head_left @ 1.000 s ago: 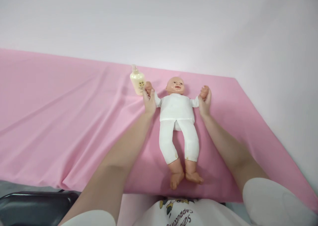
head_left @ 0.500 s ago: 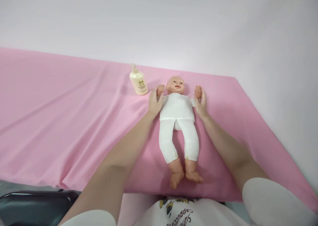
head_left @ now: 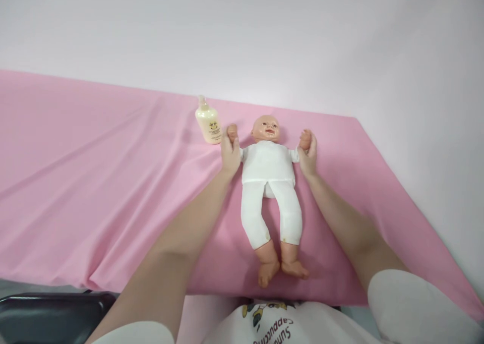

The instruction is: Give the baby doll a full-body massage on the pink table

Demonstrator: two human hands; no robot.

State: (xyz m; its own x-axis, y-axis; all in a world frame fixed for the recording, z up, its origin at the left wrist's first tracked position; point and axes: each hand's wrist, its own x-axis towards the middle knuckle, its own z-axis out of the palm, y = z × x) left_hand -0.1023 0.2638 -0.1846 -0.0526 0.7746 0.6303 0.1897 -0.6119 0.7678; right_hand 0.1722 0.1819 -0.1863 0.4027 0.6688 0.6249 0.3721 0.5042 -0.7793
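Both your forearms reach straight out from the bottom of the view, bare to the short white sleeves, and meet the doll [head_left: 269, 182] at its shoulders. Your left hand [head_left: 230, 155] is closed around the doll's arm on that side, with the doll's small fist poking out above your fingers. Your right hand [head_left: 308, 155] is wrapped the same way around the other arm, and that fist too shows above your grip. Both of the doll's arms are held bent upward, close beside its head.

The doll lies on its back on the pink cloth [head_left: 94, 182] covering the surface, head toward the wall, feet toward you, dressed in a white top and white leggings, with bare feet turned slightly inward. A cream pump bottle [head_left: 208, 123] stands upright just beside your left hand, apart from it.

Your fingers hide the doll's wrists and forearms, so you cannot tell exactly how far your grip wraps. The print on the bottle is too small to read. A dark tray-like object [head_left: 53, 316] at the lower left is cut off by the frame, as is the printed shirt [head_left: 270, 326] at the bottom edge.
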